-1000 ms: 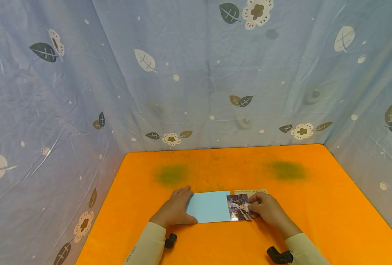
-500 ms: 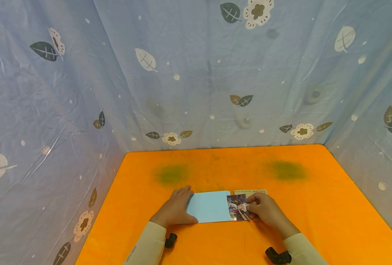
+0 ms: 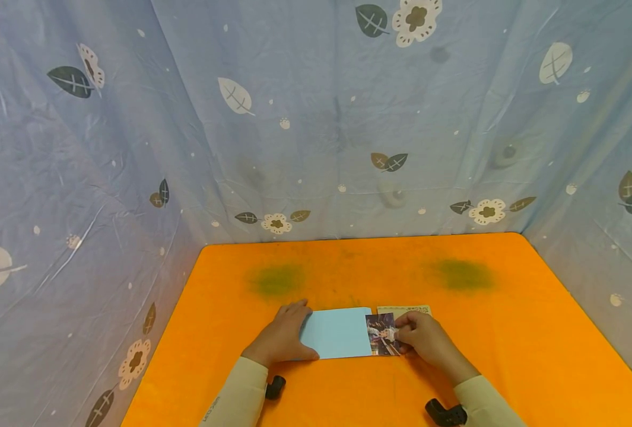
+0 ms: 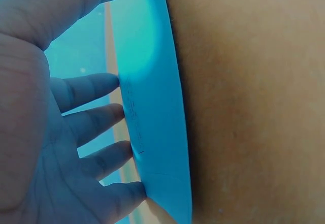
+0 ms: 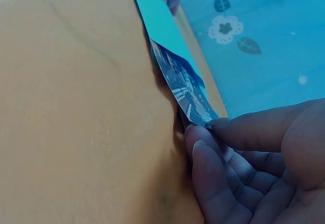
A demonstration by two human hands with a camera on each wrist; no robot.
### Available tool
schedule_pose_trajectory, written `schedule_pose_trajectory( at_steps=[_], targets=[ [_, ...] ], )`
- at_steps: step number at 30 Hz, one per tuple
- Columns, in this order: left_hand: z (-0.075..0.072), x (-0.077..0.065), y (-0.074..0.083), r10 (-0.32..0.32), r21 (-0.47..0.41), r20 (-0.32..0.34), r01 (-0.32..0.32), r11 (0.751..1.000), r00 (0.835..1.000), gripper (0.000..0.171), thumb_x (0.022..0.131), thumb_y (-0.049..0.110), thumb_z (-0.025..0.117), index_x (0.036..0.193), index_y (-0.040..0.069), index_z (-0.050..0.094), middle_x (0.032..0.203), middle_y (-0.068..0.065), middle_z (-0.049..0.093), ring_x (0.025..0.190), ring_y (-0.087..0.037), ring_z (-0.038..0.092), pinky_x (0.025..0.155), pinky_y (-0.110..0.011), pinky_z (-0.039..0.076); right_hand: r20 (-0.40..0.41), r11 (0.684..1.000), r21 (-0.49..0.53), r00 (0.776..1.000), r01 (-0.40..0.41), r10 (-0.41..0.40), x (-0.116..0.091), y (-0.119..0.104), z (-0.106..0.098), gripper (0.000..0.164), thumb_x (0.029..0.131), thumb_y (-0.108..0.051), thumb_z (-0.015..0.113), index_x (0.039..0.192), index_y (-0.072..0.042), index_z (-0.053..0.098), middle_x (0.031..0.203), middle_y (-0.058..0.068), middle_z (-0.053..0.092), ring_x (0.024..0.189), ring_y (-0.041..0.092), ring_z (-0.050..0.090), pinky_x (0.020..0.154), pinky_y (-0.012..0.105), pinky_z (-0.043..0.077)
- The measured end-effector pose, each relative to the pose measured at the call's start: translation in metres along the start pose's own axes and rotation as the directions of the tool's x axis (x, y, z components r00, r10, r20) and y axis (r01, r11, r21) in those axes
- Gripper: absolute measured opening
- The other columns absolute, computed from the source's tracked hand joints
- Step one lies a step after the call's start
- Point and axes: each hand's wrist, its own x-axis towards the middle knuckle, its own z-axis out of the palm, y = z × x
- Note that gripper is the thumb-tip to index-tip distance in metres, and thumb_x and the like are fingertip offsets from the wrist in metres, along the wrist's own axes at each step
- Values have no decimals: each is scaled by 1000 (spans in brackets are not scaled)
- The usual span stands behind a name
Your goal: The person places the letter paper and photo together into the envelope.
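Note:
A light blue envelope (image 3: 339, 333) lies flat in the head view. My left hand (image 3: 283, 335) spans its left end, thumb at the near edge. In the left wrist view the fingertips (image 4: 122, 113) touch the envelope's edge with fingers spread. A dark glossy picture card (image 3: 382, 335) with a printed figure sits at the envelope's right end, its left part covered by the blue paper. My right hand (image 3: 428, 341) pinches the card's outer edge. The right wrist view shows thumb and fingers meeting on the card's corner (image 5: 190, 97).
A cream card (image 3: 409, 309) with a patterned border lies behind the picture card, partly covered by the right hand. The orange tabletop (image 3: 364, 273) has two green smudges towards the back. Blue patterned curtains (image 3: 316, 118) enclose the back and sides.
My right hand has moved slightly left with the picture card, and less of the card shows outside the envelope. The left hand and the envelope stay put.

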Motion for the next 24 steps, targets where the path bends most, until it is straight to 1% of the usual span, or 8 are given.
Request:
schedule_pose_trajectory(
  at_steps=[8, 14, 24],
  targets=[
    [0, -1, 1, 0, -5, -1, 0, 1000, 1000, 101, 79, 49, 98, 159, 7, 53, 175, -13, 31, 159, -41, 27, 117, -63, 40, -4, 1000, -17, 1000, 24, -24, 0, -1, 4, 14, 103, 7, 69, 116, 11, 67, 83, 12, 66, 66, 29, 67, 61, 42, 63],
    [0, -1, 0, 1, -10, 2, -1, 1000, 1000, 100, 80, 48, 98, 159, 7, 53, 175, -12, 30, 159, -41, 26, 117, -63, 39, 8, 1000, -11, 1000, 15, -15, 0, -3, 6, 14, 103, 6, 70, 116, 11, 67, 84, 12, 65, 66, 28, 66, 62, 42, 63],
    [1, -1, -1, 7, -15, 1, -7, 1000, 1000, 99, 81, 49, 97, 160, 7, 52, 176, -12, 30, 160, -41, 25, 118, -62, 39, 8, 1000, -17, 1000, 24, -24, -1, -7, 8, 12, 102, 7, 70, 113, 10, 68, 79, 12, 64, 64, 28, 66, 61, 40, 62]
  ],
)
